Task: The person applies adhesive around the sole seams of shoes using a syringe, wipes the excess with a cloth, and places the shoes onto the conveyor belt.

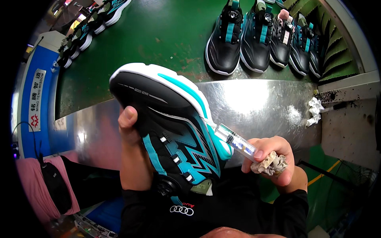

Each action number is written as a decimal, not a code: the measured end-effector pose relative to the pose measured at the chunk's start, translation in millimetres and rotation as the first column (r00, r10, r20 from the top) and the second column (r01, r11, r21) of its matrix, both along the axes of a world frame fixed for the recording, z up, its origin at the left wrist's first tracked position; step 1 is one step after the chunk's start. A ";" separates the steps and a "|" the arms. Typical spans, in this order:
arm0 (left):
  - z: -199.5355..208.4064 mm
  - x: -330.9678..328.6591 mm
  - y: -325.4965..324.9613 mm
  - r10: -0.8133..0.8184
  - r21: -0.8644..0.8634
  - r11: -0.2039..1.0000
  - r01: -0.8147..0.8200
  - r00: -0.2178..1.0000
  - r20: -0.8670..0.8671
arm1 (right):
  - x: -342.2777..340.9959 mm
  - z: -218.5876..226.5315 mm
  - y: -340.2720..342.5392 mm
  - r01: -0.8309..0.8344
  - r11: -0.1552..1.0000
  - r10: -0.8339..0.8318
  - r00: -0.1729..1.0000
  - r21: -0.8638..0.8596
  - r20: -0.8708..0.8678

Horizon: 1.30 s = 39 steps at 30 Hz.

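A black and teal sneaker [184, 135] with a white and teal sole is held up in front of me, its toe at the upper left and its side facing up. My left hand [129, 126] is closed round its near-left side, the thumb showing and the other fingers hidden behind it. In my right hand [279, 148] is a clear syringe [235, 141], gripped near its rear end together with a crumpled greyish cloth or tissue [273, 164]. The syringe's thin tip points at the seam between upper and sole and appears to touch it.
Several similar sneakers [224, 47] stand at the far right on a green belt [170, 43], beside green bristle-like flaps [339, 59]. More shoes [85, 37] line the far left. A shiny metal ledge [270, 103] runs beneath the shoe. White crumpled tissue [314, 111] lies at its right end.
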<state>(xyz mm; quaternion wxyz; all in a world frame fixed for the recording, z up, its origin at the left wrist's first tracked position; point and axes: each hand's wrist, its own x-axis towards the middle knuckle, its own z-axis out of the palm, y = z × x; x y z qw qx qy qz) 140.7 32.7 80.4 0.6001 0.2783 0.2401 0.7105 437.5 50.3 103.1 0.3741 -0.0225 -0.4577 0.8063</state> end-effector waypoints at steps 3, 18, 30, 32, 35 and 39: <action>-6.6 -11.0 0.2 -0.035 -0.021 0.999 0.037 0.996 0.079 | 2.4 -4.1 -5.4 0.004 1.000 -0.003 1.000 -0.018 0.026; -11.1 -11.0 22.9 -0.040 -0.199 0.977 0.079 0.981 0.190 | 30.4 -23.4 -31.3 0.009 0.999 -0.013 0.993 0.040 0.119; -23.3 -14.8 31.3 -0.037 -0.262 0.961 0.089 0.980 0.195 | 42.1 -45.3 -46.4 0.107 0.991 -0.114 0.989 0.082 0.093; -20.4 -12.0 31.3 -0.016 -0.285 0.957 0.059 0.989 0.150 | 43.7 -48.0 -46.5 0.113 0.990 -0.120 0.989 0.081 0.092; -14.8 -14.2 30.7 0.039 -0.318 0.948 -0.014 0.997 0.073 | 41.0 -49.7 -46.9 0.097 0.991 -0.105 0.991 0.095 0.083; -21.7 -16.8 37.2 0.028 -0.300 0.954 -0.011 0.998 0.054 | 44.8 -55.6 -47.4 0.111 0.988 -0.124 0.984 0.111 0.124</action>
